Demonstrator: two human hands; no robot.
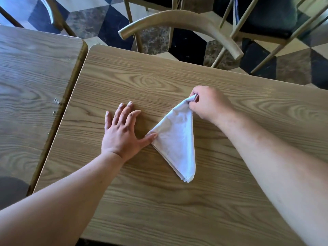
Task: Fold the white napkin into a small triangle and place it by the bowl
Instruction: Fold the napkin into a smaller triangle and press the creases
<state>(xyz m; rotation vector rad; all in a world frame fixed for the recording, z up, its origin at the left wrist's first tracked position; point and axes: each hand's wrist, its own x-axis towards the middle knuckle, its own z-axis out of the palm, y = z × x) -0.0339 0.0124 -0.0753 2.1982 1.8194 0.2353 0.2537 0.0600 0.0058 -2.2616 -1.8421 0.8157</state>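
Observation:
The white napkin (177,139) lies on the wooden table (159,201), folded into a layered triangle with its stacked corners pointing toward me. My right hand (207,103) pinches the far corner of the triangle and lifts it slightly off the wood. My left hand (122,128) rests flat on the table with fingers spread; its thumb presses the napkin's left corner. No bowl is in view.
A second wooden table (32,86) butts against this one on the left with a narrow gap. Beyond the far edge stands a curved-back wooden chair (181,22), with another chair (266,23) at the upper right on a checkered floor.

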